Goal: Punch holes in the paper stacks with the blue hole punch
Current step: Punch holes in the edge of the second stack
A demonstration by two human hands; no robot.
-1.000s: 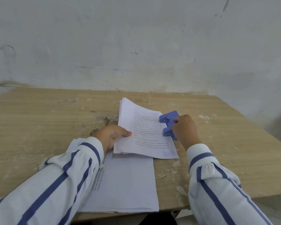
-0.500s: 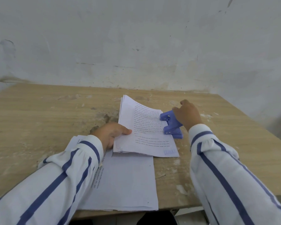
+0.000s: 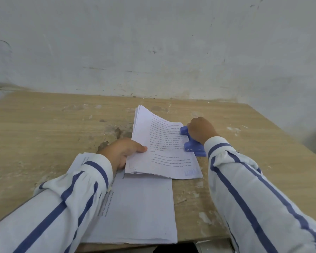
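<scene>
Gripping blue hole punch (image 3: 192,147) w/ curled R hand (image 3: 201,131); pinching printed stack (image 3: 164,143) w/ L hand (image 3: 122,152), thumb on top; 2nd stack (image 3: 140,207) under L wrist.

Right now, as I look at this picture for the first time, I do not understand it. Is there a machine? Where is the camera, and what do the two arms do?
There is no machine here: a person works with two bare hands. The one picture comes from a camera worn on the person's head, looking forward and down, so the striped sleeves enter from the bottom edge.

On the wooden table lie two stacks of paper. The printed stack lies partly on top of the lower stack, which is nearer to the person.

The left hand grips the left edge of the printed stack, with the thumb on top. The right hand presses on the blue hole punch, which sits at the right edge of that same stack. Whether holes are already cut cannot be seen.
</scene>
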